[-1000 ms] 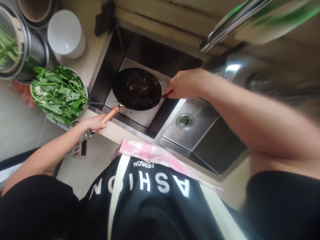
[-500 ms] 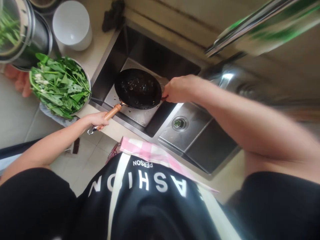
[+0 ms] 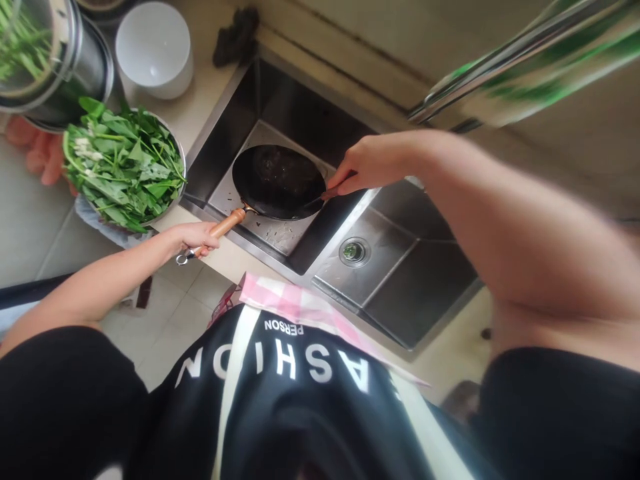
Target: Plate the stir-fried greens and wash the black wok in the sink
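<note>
A black frying pan (image 3: 277,179) is in the left basin of the steel sink (image 3: 215,127), over its bottom and a little tilted, with some wetness inside. My left hand (image 3: 197,239) is wrapped round its wooden handle (image 3: 231,222), which sticks out over the sink's front edge. At the pan's right rim, my right hand (image 3: 369,162) closes on a thin utensil with a reddish-brown handle (image 3: 330,193). The utensil's far end reaches into the pan and is too dark to make out, so its kind cannot be told.
Leafy greens (image 3: 127,167) fill a bowl left of the sink. Behind it stand a white container (image 3: 154,50) and a metal pot (image 3: 90,73). A dark cloth-like lump (image 3: 237,37) lies by the back corner. The right basin has a drain (image 3: 354,251) with green bits.
My right hand has lifted slightly, its wrist now higher and more bent, and more of the utensil shows. The wet contents of the pan have shifted. My left hand keeps its grip.
</note>
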{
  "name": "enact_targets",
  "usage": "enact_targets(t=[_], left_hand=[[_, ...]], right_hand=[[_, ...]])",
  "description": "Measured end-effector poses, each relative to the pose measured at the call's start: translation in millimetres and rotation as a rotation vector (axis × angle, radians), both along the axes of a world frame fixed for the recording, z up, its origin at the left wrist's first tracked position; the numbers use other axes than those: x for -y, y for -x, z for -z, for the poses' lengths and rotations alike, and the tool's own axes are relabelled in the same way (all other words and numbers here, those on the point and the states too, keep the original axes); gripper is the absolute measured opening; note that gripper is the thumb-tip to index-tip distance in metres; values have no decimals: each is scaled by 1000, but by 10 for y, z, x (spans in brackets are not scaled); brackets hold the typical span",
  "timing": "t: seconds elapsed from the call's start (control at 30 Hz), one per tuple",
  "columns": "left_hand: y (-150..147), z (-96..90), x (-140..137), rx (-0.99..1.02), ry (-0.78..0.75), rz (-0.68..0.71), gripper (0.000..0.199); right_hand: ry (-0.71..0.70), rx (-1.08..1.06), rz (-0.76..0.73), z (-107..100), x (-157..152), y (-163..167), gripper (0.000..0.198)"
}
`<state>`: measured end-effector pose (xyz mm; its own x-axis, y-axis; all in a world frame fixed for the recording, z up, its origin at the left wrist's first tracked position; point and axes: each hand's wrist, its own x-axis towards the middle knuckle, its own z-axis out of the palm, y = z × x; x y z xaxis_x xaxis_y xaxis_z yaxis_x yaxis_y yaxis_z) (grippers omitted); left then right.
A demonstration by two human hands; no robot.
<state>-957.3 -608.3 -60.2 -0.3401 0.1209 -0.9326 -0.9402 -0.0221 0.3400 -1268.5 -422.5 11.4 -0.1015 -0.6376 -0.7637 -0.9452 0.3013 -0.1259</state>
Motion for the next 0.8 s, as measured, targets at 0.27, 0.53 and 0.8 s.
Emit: enact_targets(t=[0.27, 0.53, 0.8], left_hand=[[-39, 122, -138, -21, -60, -103, 72], [-52, 191, -189, -29, -84, -164, 55], [-20, 155, -276, -12, -61, -155, 55]], right_hand=[[149, -232, 204, 641, 94, -530, 44], [45, -95, 57, 232, -34, -240, 32], [116, -242, 190, 618, 46, -536, 44]])
